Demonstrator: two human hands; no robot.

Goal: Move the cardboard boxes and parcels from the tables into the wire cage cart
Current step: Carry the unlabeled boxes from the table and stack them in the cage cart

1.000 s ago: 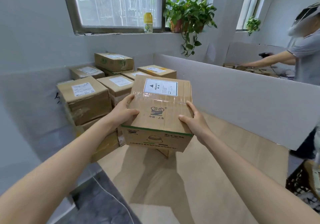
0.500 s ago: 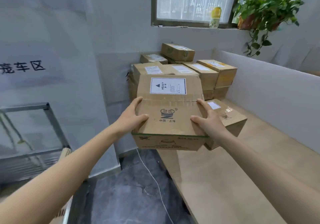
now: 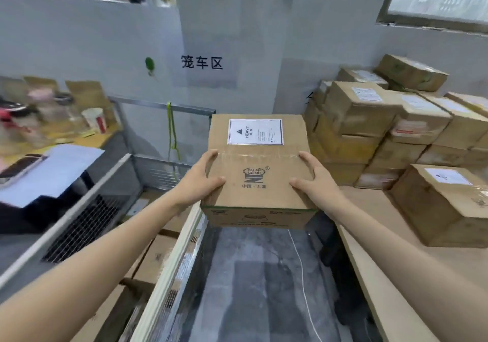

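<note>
Box (image 3: 257,183) held aloft near cart (image 3: 169,270) rim.
Left hand (image 3: 199,183) and right hand (image 3: 314,183) grip opposite sides; HEAVY label, stiff carton: likely weighty, best held low at sides.

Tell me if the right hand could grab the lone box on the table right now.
Probably not yet: the right hand grips the HEAVY-labelled box, shared with the left hand. Nothing stands between it and the lone box, so once freed it likely could.

Cage cart (image 3: 169,270) open-topped left; box stack (image 3: 364,114) walls right; floor aisle (image 3: 250,289) between
</note>
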